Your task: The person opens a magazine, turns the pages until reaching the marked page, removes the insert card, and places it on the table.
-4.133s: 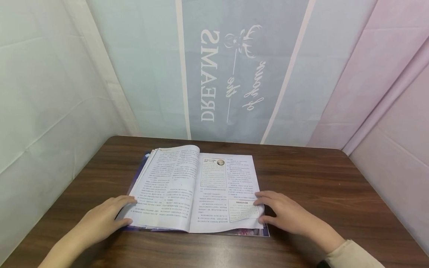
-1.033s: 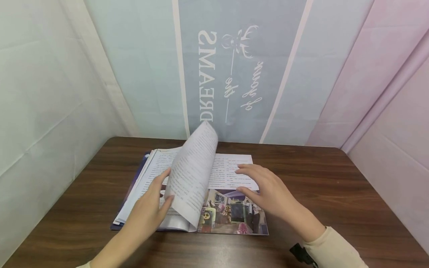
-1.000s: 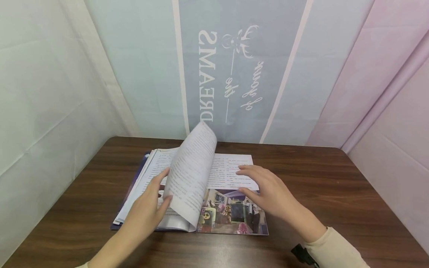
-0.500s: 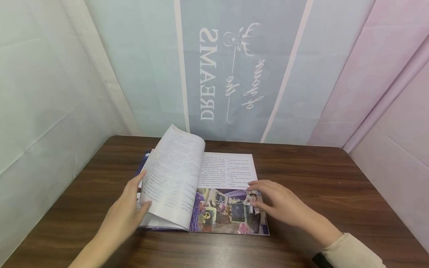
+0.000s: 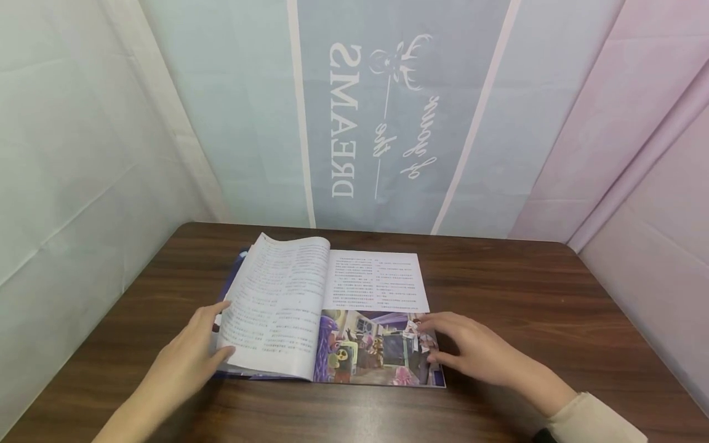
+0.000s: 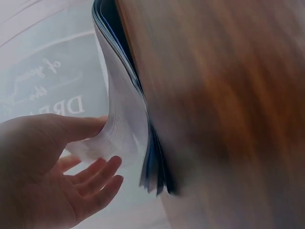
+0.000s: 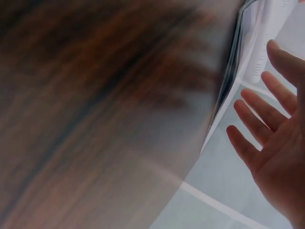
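An open magazine [image 5: 371, 280] lies on the wooden table, with printed text above a colourful cartoon picture on its right page. Its left-hand page [image 5: 277, 295] is lifted a little, its far corner curling up. My left hand [image 5: 185, 354] pinches that page at its outer edge; in the left wrist view the sheet [image 6: 121, 124] runs between thumb and fingers. At the right edge of the magazine, my right hand [image 5: 479, 351] rests its fingertips near the picture. The right wrist view shows this hand [image 7: 276, 124] with fingers spread and fairly straight.
The brown wooden table [image 5: 509, 283] extends on both sides of the magazine. A pale printed curtain [image 5: 249, 111] with mirrored lettering hangs behind the table's far edge, and light cloth walls stand left and right. A blue cover edge [image 5: 235, 271] shows under the left pages.
My left hand has carried the page over leftward and down onto the left side, baring the cartoon picture. My right hand has shifted right and nearer, to the magazine's right edge.
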The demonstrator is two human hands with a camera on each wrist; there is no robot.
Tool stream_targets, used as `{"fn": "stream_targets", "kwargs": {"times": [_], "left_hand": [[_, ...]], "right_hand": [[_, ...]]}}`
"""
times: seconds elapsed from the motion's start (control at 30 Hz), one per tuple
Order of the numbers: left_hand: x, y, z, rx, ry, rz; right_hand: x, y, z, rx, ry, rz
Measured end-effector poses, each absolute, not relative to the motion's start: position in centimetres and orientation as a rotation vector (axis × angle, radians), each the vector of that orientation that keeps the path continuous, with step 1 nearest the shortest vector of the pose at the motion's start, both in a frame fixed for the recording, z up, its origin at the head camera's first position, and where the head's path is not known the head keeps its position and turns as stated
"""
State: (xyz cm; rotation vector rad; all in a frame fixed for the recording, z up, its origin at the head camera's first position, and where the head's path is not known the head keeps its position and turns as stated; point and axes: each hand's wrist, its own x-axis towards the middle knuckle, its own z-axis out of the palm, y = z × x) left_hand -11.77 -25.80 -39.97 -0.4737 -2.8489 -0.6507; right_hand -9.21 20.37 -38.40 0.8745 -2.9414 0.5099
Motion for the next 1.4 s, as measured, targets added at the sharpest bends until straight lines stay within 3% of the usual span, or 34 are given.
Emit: {"fn": "stream_targets", "kwargs": {"times": [0.9,1.4], "left_hand": [[-12.9,-28.4,-40.9,-0.512,-3.086,-0.394],[-12.5,-26.2,-38.7,-0.487,-2.992,-0.419]], "right_hand": [[-8.6,21.3,-39.1,0.933,-2.982,0.345],[-9.0,20.8,-38.6,0.923,-2.920,0.324]]}}
